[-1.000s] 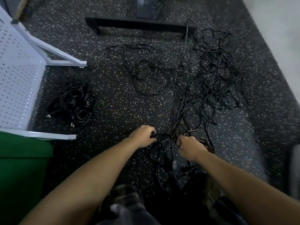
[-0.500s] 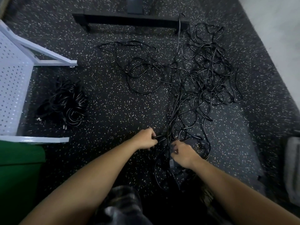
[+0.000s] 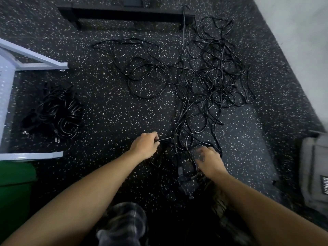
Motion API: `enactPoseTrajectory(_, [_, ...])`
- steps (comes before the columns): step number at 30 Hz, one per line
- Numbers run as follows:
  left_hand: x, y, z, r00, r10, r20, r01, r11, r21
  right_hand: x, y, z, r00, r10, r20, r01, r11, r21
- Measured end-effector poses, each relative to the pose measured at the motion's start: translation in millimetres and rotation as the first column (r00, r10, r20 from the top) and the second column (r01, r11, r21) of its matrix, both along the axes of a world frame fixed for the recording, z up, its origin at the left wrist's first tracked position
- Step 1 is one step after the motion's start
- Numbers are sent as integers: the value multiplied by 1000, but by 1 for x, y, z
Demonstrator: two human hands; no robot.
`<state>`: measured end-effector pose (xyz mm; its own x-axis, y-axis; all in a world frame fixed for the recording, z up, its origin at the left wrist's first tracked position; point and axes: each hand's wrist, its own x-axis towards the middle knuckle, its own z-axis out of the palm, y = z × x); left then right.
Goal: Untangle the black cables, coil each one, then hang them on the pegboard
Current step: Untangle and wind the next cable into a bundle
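Observation:
A large tangle of black cables sprawls over the speckled floor ahead of me. My left hand pinches one black cable strand at the tangle's near edge, and the strand runs rightward from my fingers. My right hand reaches down into the near strands, blurred; its grip cannot be made out. A separate bundle of coiled black cables lies on the floor to the left, beside the white pegboard stand.
The pegboard's white feet jut out over the floor at left. A black bar-shaped base lies at the far end. A grey bag sits at the right edge. A green surface fills the lower left. A pale wall runs along the right.
My right hand has shifted right and forward into the near strands. My left hand has kept its pinch on the strand. The view has tilted slightly, bringing the grey bag into sight.

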<state>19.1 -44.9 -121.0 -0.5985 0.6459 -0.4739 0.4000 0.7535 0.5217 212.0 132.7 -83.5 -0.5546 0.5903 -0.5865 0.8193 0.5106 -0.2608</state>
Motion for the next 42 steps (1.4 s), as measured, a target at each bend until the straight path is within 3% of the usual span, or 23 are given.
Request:
enactPoseTrajectory(3, [-3,-4,-4,997,27,72,-29,999,24,-12,-14,-6,999,28,-29,-32,991,-129])
enactPoseTrajectory(9, [-7,-7,-5,978,127,164,-143,985,94,-27,-49,-33,994,68,88,-55,988,-145])
enactPoseTrajectory(14, [-27,-14,3,972,130,196,-153,983,106,-48,-46,-11,986,-84,-142,49,971,-235])
enactPoseTrajectory(18, [-43,-13,23,993,-19,117,26,998,-57,-72,-43,29,951,-111,-288,19,953,-303])
enactPoseTrajectory(21, [-49,-4,57,999,-34,40,30,993,113,-88,-41,66,900,-6,-437,-100,970,-220])
enactPoseTrajectory(25, [-67,15,119,980,-161,-121,192,927,322,-103,-27,136,819,177,-546,-234,972,-36])
enactPoseTrajectory(30, [-79,29,203,972,-190,-137,233,852,468,-102,-16,247,678,374,-633,-362,919,157])
enactPoseTrajectory(36, [-84,12,296,978,29,-207,83,854,514,-93,-17,365,505,347,-791,-277,932,233])
enactPoseTrajectory(42, [-80,-14,392,953,284,-109,-126,695,708,-85,-7,397,479,189,-857,-170,978,121])
